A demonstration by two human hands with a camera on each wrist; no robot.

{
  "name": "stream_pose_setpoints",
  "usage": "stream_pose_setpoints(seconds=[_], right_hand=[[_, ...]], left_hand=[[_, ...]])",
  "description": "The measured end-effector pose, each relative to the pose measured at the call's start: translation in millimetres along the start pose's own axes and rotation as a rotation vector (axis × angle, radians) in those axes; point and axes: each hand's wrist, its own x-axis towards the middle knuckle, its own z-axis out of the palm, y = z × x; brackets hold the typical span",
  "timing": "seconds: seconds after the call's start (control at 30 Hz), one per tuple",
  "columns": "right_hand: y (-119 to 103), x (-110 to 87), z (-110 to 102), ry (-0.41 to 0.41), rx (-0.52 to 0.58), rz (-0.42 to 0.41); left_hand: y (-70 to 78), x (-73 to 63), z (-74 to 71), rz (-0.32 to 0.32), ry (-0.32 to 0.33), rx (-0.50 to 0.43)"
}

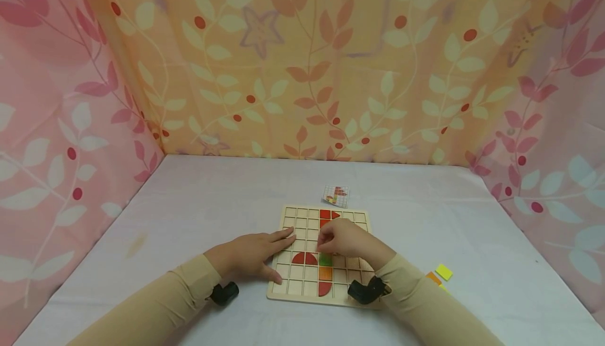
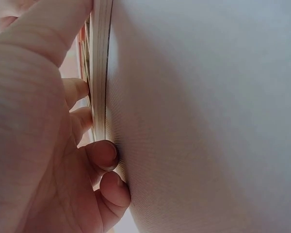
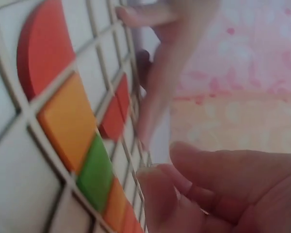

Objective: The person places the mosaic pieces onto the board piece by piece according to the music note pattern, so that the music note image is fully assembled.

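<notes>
A wooden grid board (image 1: 290,272) lies on the white-covered table. My left hand (image 1: 250,251) rests on its left side, fingers extended over the cells and thumb near the lower corner. Over the middle column is my right hand (image 1: 350,238), its fingers curled; the right wrist view shows no piece between thumb and forefinger. Below those fingers sit a green square (image 1: 325,259), an orange square (image 1: 325,273) and a red quarter-round piece (image 1: 324,289). Two red quarter-rounds (image 1: 299,258) lie to the left. Another orange square (image 3: 115,204) follows the green one in the right wrist view.
A printed pattern card (image 1: 336,196) lies behind the board. Near the board's top are a red square (image 1: 325,213) and a red triangle (image 1: 335,215). Right of the board, a yellow square (image 1: 444,271) and an orange piece (image 1: 433,278) lie partly behind the right sleeve. Patterned curtains surround the table.
</notes>
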Motion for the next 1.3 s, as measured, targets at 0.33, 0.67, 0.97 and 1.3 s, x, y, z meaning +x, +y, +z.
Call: stream_pose_setpoints(seconds=[0.33,0.67,0.97,1.3], right_hand=[[27.6,-32.2,-34.7,0.027,0.142,0.055],[60.8,-70.1,-57.6,0.045,0.080,0.107],[89.6,-103.1,-67.0,0.036,0.098,0.162],[108.5,-132.6,-67.3,0.024,0.102,0.298]], left_hand=[[0.4,0.5,1.8,-0.018,-0.007,0.004],[0.7,0.0,1.9,-0.024,-0.012,0.002],[2.5,-0.9,0.3,-0.024,-0.013,0.005],[3.6,-1.3,-1.5,-0.031,-0.012,0.013]])
